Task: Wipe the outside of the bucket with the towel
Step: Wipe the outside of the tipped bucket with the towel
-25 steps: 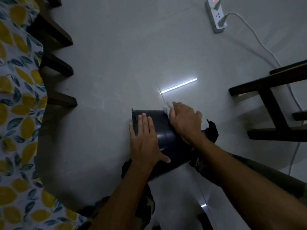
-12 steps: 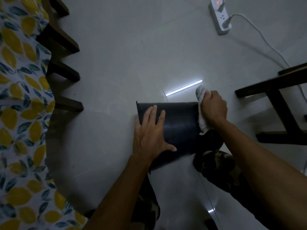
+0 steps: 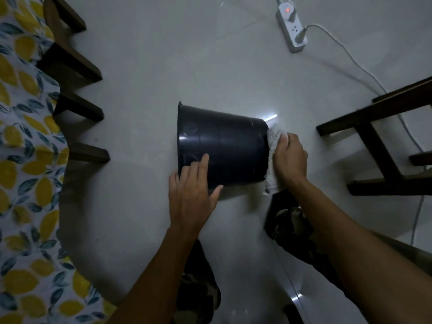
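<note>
A dark plastic bucket (image 3: 229,150) lies on its side on the pale floor, its rim pointing left and its base pointing right. My left hand (image 3: 192,194) rests flat on the bucket's near side close to the rim, fingers spread. My right hand (image 3: 289,157) presses a white towel (image 3: 272,160) against the bucket's base at the right end. The towel hangs down a little below the hand.
A table with a lemon-print cloth (image 3: 23,160) and dark wooden legs (image 3: 77,113) stands at the left. A dark wooden chair frame (image 3: 378,141) is at the right. A white power strip (image 3: 291,26) and its cable (image 3: 350,57) lie at the back right. My camouflage trousers (image 3: 292,225) show below.
My right hand has slid the towel from the top of the bucket's side to its base at the right end. The bucket has turned further and my left hand has shifted lower on it.
</note>
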`<state>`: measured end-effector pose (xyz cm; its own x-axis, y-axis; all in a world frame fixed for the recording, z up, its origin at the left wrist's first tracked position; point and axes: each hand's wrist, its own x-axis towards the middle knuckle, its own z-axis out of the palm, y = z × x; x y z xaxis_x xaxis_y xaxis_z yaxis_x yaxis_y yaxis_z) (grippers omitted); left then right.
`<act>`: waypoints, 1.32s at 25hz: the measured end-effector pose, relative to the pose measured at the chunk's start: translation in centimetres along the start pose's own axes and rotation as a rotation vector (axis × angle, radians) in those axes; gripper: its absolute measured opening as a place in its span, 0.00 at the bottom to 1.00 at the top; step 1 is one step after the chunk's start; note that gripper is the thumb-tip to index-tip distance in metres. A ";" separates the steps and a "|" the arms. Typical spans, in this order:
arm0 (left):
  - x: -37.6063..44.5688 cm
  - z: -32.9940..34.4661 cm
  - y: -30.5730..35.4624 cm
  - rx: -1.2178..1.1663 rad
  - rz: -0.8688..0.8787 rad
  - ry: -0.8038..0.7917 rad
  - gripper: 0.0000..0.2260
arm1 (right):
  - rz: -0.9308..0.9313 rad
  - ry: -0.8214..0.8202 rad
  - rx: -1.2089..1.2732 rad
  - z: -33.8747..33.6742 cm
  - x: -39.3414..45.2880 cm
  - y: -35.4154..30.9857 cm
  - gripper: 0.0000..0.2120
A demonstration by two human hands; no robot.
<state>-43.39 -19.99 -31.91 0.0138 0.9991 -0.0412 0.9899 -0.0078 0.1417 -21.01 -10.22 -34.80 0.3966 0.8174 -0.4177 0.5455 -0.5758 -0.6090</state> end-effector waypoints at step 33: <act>1.6 1.0 -1.3 0.009 -0.054 -0.621 0.73 | -0.455 -0.127 -0.552 4.4 -1.5 1.6 0.25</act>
<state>-44.55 -18.42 -33.16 0.0410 0.7866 -0.6160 0.9925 0.0387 0.1155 -23.95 -12.37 -38.11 -0.0291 0.9537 -0.2995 0.9425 -0.0736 -0.3260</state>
